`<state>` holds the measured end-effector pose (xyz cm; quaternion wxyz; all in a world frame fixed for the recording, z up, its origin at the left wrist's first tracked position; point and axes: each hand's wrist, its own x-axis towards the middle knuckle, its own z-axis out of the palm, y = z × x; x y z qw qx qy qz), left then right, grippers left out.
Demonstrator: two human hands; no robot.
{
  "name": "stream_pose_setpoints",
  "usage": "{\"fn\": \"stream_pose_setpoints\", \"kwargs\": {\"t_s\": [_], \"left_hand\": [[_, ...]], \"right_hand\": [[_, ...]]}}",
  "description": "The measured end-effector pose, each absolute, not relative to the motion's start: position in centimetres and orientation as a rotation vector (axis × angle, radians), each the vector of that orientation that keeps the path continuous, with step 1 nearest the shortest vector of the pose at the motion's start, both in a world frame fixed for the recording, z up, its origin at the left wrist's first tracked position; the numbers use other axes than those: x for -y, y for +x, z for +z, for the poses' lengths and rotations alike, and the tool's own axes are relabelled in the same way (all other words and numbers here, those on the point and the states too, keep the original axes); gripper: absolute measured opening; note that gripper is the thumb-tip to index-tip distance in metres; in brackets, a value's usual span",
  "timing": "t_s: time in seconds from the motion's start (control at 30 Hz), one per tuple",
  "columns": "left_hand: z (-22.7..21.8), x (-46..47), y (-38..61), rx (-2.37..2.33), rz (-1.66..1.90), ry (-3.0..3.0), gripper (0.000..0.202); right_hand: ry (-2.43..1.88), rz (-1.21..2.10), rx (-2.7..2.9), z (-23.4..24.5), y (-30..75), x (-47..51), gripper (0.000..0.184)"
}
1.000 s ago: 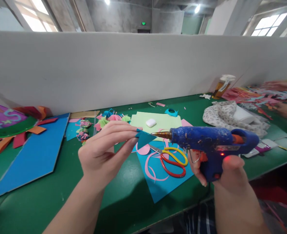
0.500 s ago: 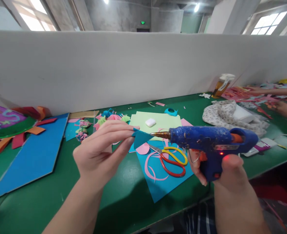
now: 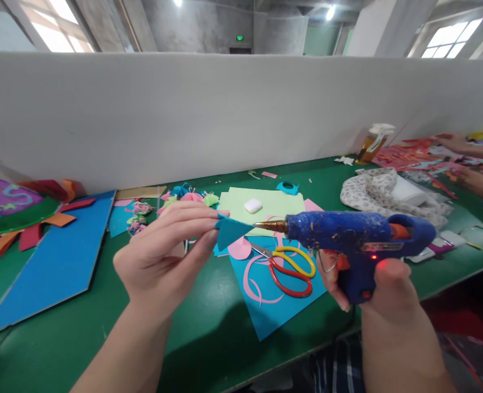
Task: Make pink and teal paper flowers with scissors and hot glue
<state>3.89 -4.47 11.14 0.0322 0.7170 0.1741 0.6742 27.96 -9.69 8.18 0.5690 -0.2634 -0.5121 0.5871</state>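
Between the thumb and fingers of my left hand is a folded piece of blue paper, its pointed end facing right. My right hand is wrapped round the handle of a blue hot glue gun, whose small red light is lit. The gun's metal nozzle meets the paper's tip, or nearly so; I cannot tell if they touch. Below the nozzle, scissors with one yellow and one red handle lie on a blue sheet, beside a pink paper disc and curved pink offcuts.
Pale green sheets bear a white earbud-like case. Pink, blue and green paper pieces sit behind my left hand. At left are a blue board and a purple hat. A lidded bottle and another person's hands are at right.
My left hand has shifted slightly left with the blue paper, sliding its tip along at the nozzle. The glue gun has hardly moved. At right, the other person's hand has lifted a little.
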Motion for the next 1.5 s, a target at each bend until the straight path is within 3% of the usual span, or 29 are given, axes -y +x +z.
{"fn": "stream_pose_setpoints", "kwargs": {"t_s": [1.23, 1.5], "left_hand": [[11.24, 4.36, 3.68, -0.472, 1.954, 2.320, 0.032], [11.17, 4.19, 3.46, -0.435, 1.891, 2.357, 0.032]], "right_hand": [[-0.652, 1.386, 1.252, 8.25, 27.81, 9.62, 0.047], [-0.616, 1.397, 1.211, 7.93, 27.78, 9.59, 0.059]]}}
